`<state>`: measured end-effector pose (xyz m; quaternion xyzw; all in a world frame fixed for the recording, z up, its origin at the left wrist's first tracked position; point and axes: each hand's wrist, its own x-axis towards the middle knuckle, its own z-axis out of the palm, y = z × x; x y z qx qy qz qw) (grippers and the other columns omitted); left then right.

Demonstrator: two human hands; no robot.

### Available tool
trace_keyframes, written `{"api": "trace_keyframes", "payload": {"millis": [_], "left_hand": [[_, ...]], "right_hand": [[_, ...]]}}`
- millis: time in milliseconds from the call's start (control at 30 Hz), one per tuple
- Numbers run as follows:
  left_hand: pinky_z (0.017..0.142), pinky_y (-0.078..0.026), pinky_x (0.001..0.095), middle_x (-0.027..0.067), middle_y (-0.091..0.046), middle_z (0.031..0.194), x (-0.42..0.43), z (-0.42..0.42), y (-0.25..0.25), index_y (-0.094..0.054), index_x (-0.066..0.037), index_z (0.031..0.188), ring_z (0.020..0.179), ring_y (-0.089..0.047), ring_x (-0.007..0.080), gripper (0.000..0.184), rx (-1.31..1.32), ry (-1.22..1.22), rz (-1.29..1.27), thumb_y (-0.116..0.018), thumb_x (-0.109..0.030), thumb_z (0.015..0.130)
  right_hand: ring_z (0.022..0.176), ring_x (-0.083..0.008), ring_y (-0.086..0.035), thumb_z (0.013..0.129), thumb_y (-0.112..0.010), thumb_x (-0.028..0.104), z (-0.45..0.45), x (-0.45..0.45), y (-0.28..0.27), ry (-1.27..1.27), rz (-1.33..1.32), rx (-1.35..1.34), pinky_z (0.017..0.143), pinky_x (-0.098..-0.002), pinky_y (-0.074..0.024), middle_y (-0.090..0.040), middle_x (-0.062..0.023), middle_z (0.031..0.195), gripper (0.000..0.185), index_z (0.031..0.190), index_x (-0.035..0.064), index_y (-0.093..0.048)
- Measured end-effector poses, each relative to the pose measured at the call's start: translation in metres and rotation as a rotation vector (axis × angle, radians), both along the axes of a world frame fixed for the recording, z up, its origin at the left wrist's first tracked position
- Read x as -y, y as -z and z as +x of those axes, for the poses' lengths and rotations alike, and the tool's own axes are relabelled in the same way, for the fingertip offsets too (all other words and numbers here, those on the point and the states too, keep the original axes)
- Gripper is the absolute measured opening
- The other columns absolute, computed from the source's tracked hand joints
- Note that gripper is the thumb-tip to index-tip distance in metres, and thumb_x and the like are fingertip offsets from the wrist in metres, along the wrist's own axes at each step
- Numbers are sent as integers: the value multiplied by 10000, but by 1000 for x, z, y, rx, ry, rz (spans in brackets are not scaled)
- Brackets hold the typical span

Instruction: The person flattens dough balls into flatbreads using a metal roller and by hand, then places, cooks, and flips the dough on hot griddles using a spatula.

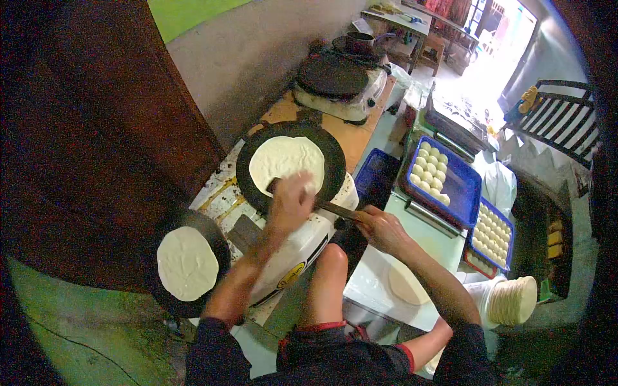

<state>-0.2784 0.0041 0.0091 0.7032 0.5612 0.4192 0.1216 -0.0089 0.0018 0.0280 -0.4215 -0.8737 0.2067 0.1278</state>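
Observation:
A round flatbread [283, 157] lies on a black griddle [335, 161] on the stove at the centre. My left hand [293, 202] is over the griddle's near edge, its fingers bent at the flatbread's near side; they are blurred, and what they hold, if anything, cannot be made out. A dark flat bar [335, 208] reaches from the griddle's near edge to my right hand [380, 226], whose fingers are closed round its end. On a second black griddle [222, 248] at the lower left lies another flatbread [187, 264], away from both hands.
Blue trays [467, 186] of dough balls stand at the right, near a stack of flat rounds [515, 301]. A thin dough round [407, 283] lies on the white table [370, 283]. Behind is another griddle [331, 76]. My knee [331, 260] is close to the stove.

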Motion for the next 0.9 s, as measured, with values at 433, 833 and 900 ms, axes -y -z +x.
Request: {"api": "trace_keyframes", "payload": {"millis": [433, 833, 900], "left_hand": [[1108, -133, 780, 46, -259, 1645, -164, -61, 25, -324, -377, 1545, 1518, -175, 390, 969, -1261, 343, -462, -833, -401, 720], [1153, -313, 589, 120, -327, 1610, -117, -21, -90, -387, -225, 1530, 1455, -367, 340, 749, -467, 166, 427, -552, 47, 852], [1143, -354, 512, 150, -410, 1549, -94, -13, -101, -459, -161, 1481, 1412, -422, 348, 644, -336, 87, 452, -559, 44, 879]], "right_hand": [[871, -357, -659, 871, -683, 74, 122, 29, -45, 252, 73, 117, 759, -456, -533, -662, -158, 933, 271, 1141, 88, -694], [961, -398, -640, 924, -563, 126, -69, -106, 77, -102, 217, -228, 836, -484, -529, -633, -199, 1055, 438, 1356, 193, -584], [934, -405, -643, 950, -537, 157, -79, -98, 71, -33, 164, -127, 821, -505, -527, -611, -211, 1001, 480, 1425, 219, -521]]}}
